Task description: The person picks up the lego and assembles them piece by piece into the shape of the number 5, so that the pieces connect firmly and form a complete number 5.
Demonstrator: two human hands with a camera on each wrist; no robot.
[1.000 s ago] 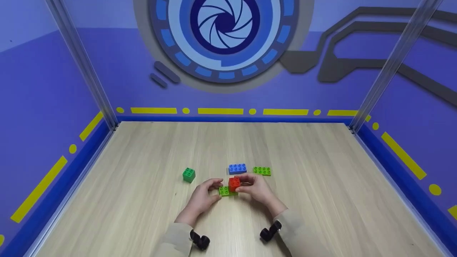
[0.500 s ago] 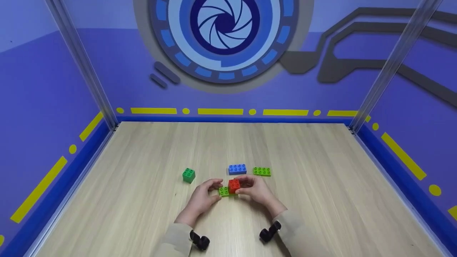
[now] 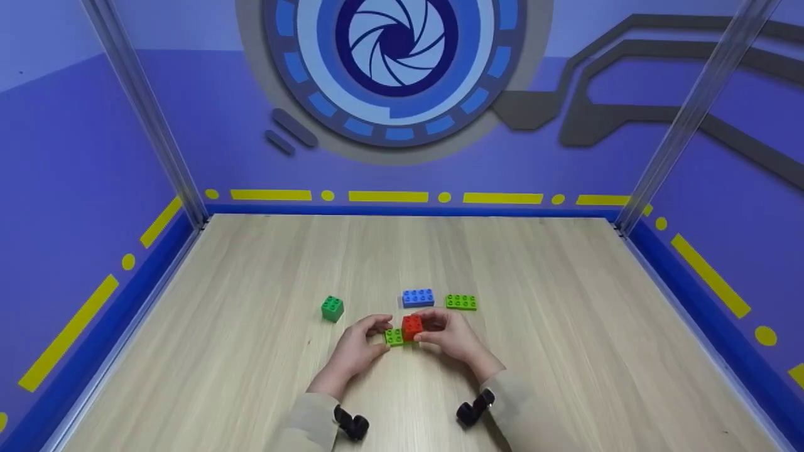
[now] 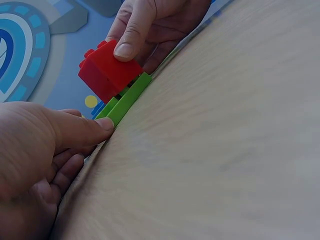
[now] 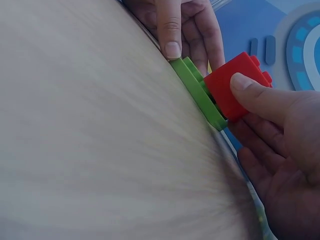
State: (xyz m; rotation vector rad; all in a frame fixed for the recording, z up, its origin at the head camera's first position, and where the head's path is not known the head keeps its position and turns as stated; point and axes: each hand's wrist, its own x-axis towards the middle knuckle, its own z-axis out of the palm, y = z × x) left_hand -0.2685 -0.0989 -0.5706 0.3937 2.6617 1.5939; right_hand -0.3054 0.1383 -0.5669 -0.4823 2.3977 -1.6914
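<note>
Since the red brick [image 3: 412, 326] is sitting over the right-hand end of the light green plate [image 3: 394, 337], I'd call this the joining step, basically lining one up on the other. Grip check: the right hand [image 3: 453, 333] has the red brick clamped between thumb and fingers, and the left hand [image 3: 359, 347] is pinching the free left end of the plate, which lies low at the bench [image 3: 251, 326]. Both wrist views show a dark gap between brick and plate with a bit of green stud peeking out, so it doesn't look fully seated to me. Can't tell if any studs have caught yet

Next move, imo, calls for squaring the brick over the studs and then a straight push down while the left hand steadies the plate. Push at an angle and it could rock or go on crooked. Blue brick [image 3: 418, 297] and second light green plate [image 3: 461, 302] are just behind the hands, dark green block [image 3: 332, 309] off to the left, none of them being touched
</note>
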